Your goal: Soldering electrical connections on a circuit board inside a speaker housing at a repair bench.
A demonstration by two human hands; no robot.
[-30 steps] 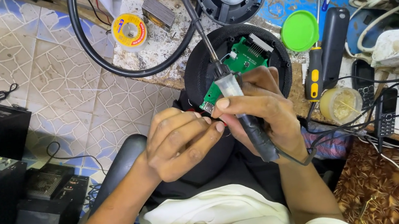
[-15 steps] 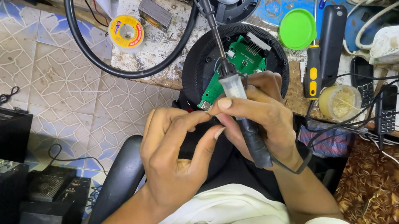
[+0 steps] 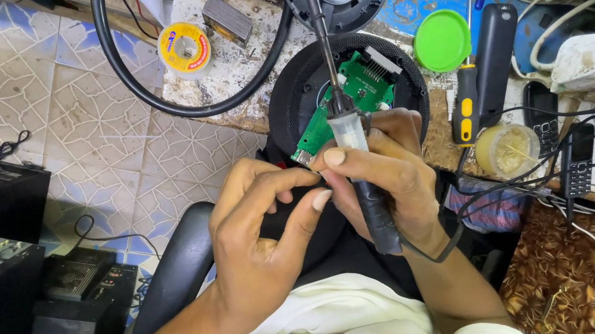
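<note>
The fingers [image 3: 324,161] of the right hand [image 3: 385,177] are wrapped tight around a soldering iron [image 3: 345,117], which points up and away from the person. The left hand [image 3: 262,243] sits just beside it, with its thumb and first finger drawn close together near the low end of a small green circuit board [image 3: 350,96]; I cannot tell if they pinch anything there. The board lies tilted inside a round black speaker shell [image 3: 291,97], right above both hands. The long metal part of the iron crosses over the board, and its tip runs up out of the top of the picture, so it touches no spot on the board now. I see no fresh joint and no solder wire in the fingers, so the work on the board looks only begun, with the joining still to do. A yellow roll of solder [image 3: 185,48] lies well apart on the dirty surface [image 3: 236,74], inside a loop of thick black cable [image 3: 144,88]. To the right are a green lid [image 3: 442,40], a screwdriver with a yellow and black handle [image 3: 468,106] and a small tub of paste [image 3: 507,150]. Compared with half a second ago, the left fingers have opened a bit and dropped lower, while the iron stays in the same grip.
</note>
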